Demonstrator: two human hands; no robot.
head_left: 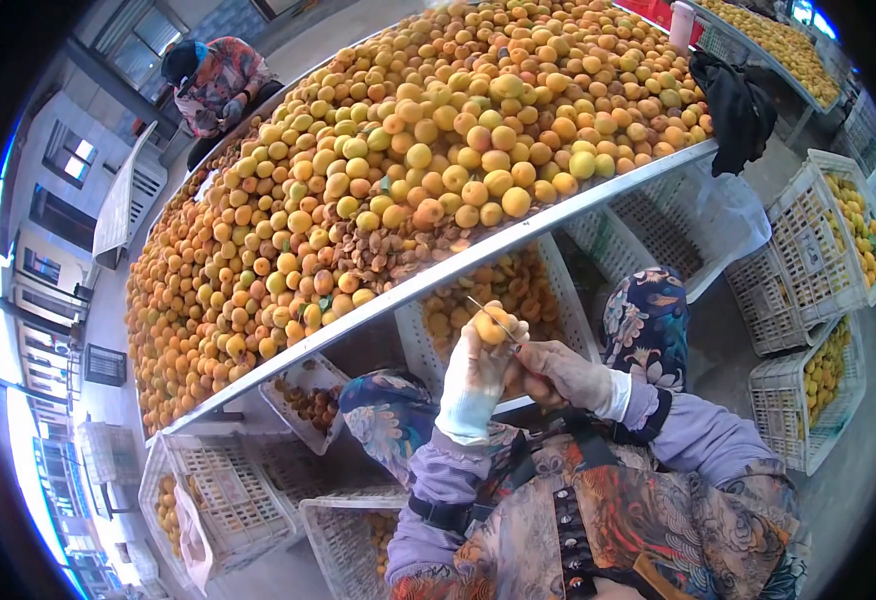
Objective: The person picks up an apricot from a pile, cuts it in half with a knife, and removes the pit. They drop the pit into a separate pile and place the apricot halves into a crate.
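Note:
My left hand (470, 388), in a pale glove, is closed around a yellow-orange apricot (491, 326) and holds it up in front of my lap. My gloved right hand (570, 376) touches the left one and grips a small knife; its handle is mostly hidden in the fingers. The thin knife blade (507, 332) lies against the apricot, with the tip pointing up and left. How deep it cuts is hard to tell. Just behind my hands, a white crate (570, 290) holds many opened apricot pieces (533, 285).
A metal-edged table (438, 279) heaped with apricots (388, 170) stretches ahead, with brown scraps (388, 250) near its edge. Crates (808, 250) of fruit stand right; another crate (228, 490) is at left. A black cloth (733, 105) hangs off the corner. Another person (220, 85) sits across.

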